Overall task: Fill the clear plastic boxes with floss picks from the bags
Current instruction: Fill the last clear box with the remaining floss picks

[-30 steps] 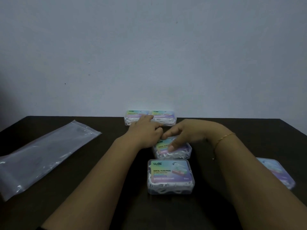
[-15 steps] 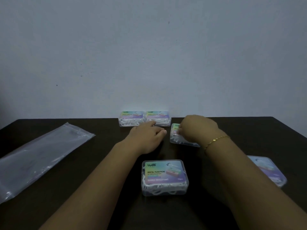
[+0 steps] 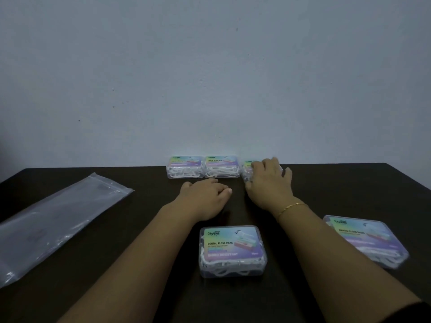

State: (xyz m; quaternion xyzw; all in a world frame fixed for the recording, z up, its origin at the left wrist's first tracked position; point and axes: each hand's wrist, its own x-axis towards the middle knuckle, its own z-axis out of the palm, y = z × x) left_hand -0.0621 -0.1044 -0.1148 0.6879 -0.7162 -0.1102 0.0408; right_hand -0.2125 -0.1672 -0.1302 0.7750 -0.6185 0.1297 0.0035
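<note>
A: Where is your right hand?
B: At the back of the dark brown desk, its grip curled over a clear plastic floss-pick box with a rainbow label, just right of two matching filled boxes by the wall.
A: And your left hand?
B: It rests on the desk, fingers loosely curled, holding nothing.
A: Other boxes?
B: One closed labelled box sits near you, another lies at the right. A clear zip bag lies flat at the left.
</note>
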